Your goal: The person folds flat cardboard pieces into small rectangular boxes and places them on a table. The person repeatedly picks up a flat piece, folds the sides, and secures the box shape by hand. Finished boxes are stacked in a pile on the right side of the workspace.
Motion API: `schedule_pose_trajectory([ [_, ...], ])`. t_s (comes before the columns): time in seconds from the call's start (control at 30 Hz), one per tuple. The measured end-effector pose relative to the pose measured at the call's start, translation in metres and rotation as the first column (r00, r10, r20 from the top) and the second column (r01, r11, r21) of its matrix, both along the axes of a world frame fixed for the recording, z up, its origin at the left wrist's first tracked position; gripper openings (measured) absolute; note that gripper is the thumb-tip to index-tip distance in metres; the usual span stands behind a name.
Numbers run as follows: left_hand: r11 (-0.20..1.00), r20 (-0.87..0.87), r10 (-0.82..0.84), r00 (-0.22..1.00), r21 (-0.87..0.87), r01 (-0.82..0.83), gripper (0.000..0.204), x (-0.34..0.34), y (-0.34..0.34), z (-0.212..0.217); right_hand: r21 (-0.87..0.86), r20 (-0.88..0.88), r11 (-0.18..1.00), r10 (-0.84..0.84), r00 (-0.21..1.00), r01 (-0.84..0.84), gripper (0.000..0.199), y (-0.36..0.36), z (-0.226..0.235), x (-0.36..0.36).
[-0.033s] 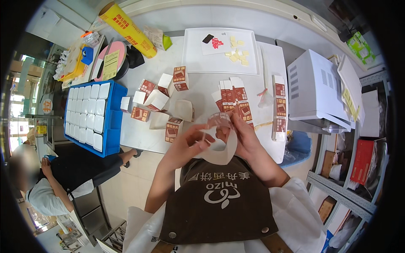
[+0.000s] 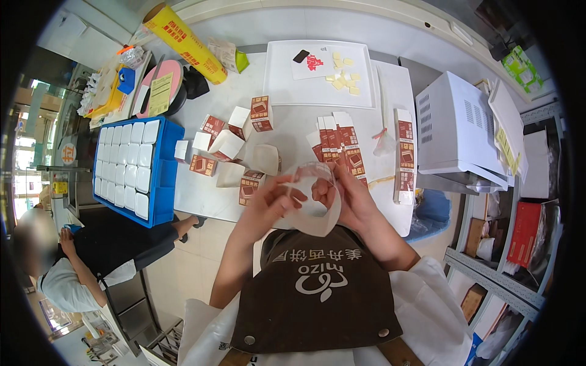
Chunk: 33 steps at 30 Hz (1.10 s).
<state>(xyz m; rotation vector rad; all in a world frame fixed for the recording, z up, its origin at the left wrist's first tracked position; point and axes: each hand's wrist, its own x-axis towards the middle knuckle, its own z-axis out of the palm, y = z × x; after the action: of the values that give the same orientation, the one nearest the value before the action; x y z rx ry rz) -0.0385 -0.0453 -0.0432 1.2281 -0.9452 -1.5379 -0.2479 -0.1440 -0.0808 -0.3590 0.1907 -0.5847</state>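
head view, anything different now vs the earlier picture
Nothing visibly changed. Both pictures match: the left hand and right hand hold the same clear plastic piece with white paper above the table edge, the small red and white cartons lie as they did, and the blue tray sits in the same spot.

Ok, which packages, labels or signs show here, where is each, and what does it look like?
Small cartons: table centre, red-brown and white, some open.
Flat cartons: right of centre, red-brown and white stack.
Carton strip: table's right edge, long and flat.
Yellow roll box: far left corner, long, red print.
Blue crate: left edge, white lidded tubs inside.
Clear wrapper: between left hand and right hand.
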Motion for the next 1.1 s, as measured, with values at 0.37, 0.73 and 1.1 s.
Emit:
schedule_pose_trajectory([
  [0.37,0.994,-0.249,0.008,0.969,0.108,0.019,0.074,0.003,-0.001,-0.024,-0.184,-0.111,0.978,-0.123,0.986,0.101,0.024,0.003,-0.019,0.005],
  [0.73,0.974,-0.293,0.225,0.929,0.084,-0.209,0.069,0.023,-0.017,-0.046,-0.347,-0.599,0.924,-0.084,0.796,-0.163,0.026,-0.006,-0.016,-0.003],
  [1.1,0.692,-0.234,0.694,0.681,0.477,-0.542,0.053,0.087,-0.051,-0.158,-0.530,-0.585,0.547,-0.789,-0.187,-0.648,0.069,0.011,-0.174,-0.069],
])
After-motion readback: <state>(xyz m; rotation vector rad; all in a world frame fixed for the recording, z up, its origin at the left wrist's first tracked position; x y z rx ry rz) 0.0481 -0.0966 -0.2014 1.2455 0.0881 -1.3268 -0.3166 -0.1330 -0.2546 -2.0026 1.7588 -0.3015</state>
